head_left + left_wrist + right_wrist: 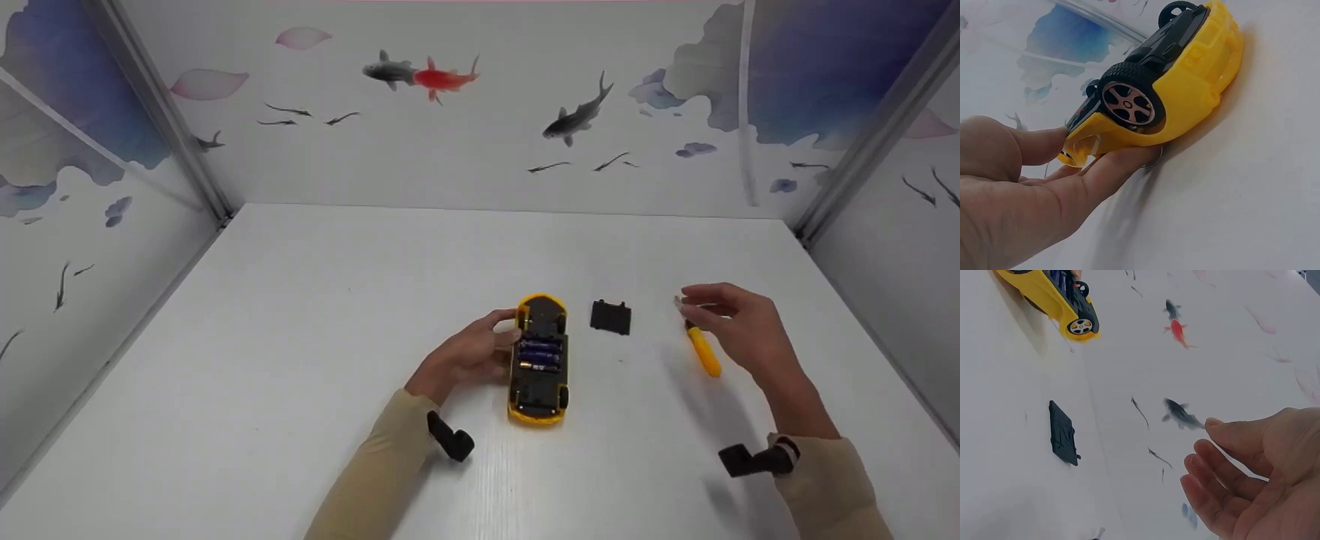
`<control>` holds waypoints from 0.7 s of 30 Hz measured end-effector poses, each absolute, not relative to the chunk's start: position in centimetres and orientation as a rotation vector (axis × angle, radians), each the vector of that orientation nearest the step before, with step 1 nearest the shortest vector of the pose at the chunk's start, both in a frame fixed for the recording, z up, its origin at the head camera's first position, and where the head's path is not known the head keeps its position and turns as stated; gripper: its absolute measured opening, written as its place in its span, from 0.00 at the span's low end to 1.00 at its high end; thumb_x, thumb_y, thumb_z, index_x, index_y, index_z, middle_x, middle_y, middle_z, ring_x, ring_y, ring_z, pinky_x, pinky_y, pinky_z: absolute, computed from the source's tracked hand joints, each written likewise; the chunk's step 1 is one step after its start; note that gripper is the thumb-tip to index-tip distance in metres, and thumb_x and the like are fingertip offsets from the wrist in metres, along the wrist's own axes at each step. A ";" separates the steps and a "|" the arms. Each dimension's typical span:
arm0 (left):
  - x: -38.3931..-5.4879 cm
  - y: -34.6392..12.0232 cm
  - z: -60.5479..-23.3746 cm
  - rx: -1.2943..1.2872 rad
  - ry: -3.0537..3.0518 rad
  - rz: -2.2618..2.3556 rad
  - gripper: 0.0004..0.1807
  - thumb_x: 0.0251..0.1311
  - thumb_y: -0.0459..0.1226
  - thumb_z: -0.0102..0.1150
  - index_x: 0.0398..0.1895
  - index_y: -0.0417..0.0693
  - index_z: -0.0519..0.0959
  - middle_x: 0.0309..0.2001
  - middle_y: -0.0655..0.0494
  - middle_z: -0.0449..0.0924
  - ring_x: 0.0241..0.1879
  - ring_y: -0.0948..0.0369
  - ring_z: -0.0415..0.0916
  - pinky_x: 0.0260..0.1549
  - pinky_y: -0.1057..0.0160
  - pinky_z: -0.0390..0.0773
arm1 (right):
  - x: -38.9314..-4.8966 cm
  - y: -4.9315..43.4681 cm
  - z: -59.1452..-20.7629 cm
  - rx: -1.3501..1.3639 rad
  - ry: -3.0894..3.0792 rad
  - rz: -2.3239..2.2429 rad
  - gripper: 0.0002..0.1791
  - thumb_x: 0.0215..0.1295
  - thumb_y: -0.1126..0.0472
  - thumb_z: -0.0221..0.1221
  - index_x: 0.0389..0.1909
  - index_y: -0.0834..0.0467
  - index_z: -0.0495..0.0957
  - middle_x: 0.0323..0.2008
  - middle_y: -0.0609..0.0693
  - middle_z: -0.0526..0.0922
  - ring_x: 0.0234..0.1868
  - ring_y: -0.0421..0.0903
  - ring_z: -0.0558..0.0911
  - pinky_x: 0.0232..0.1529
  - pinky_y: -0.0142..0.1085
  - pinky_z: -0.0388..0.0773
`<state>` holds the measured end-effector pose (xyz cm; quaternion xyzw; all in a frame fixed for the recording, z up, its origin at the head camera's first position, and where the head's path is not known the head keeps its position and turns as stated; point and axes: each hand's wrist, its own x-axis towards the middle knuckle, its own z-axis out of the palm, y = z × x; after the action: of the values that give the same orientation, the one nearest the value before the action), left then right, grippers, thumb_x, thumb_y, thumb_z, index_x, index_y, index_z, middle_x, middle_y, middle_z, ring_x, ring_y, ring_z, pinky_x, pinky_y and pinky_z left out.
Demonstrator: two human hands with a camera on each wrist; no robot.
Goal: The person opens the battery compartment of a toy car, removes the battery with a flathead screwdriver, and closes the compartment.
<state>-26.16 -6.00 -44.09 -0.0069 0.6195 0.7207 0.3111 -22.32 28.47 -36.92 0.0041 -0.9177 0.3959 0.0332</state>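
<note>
Head: I see left hand (465,352) gripping yellow toy car (538,388), underside up, batteries (540,355) showing in open bay. Black cover (611,318) on white table (315,337), right of car. Right hand (750,330) by yellow-handled tool (703,351); cannot tell whether touching.

Left wrist: car tilted, thumb against its side, fingers under yellow body.

Right wrist: fingers loosely bent, thumb apart, nothing held; cover between hand and car.
</note>
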 end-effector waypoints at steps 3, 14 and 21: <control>-26.1 -6.0 -44.1 -0.021 1.635 1.904 0.29 0.77 0.36 0.45 0.78 0.60 0.57 0.63 0.39 0.75 0.57 0.50 0.78 0.54 0.52 0.80 | -22.7 29.5 -37.5 -0.027 -2.837 1.285 0.29 0.72 0.44 0.57 0.66 0.57 0.74 0.60 0.60 0.79 0.42 0.30 0.81 0.43 0.12 0.73; -26.1 -6.0 -44.3 -0.008 1.604 1.917 0.30 0.76 0.37 0.47 0.78 0.60 0.57 0.63 0.38 0.75 0.55 0.50 0.79 0.50 0.52 0.81 | -23.9 31.6 -39.7 -0.171 -2.877 1.342 0.32 0.73 0.43 0.55 0.68 0.59 0.71 0.64 0.63 0.75 0.54 0.54 0.82 0.46 0.18 0.78; -26.0 -6.0 -44.2 -0.019 1.548 1.950 0.30 0.75 0.36 0.48 0.77 0.61 0.57 0.63 0.39 0.75 0.57 0.49 0.78 0.54 0.49 0.80 | -24.9 33.3 -41.4 -0.339 -2.937 1.392 0.34 0.74 0.44 0.55 0.72 0.60 0.66 0.69 0.65 0.70 0.62 0.60 0.76 0.65 0.47 0.76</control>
<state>-26.03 -5.96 -44.19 -0.0072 0.5889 0.7419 0.3204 -24.89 33.28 -41.42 -0.1035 -0.8969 0.4252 -0.0630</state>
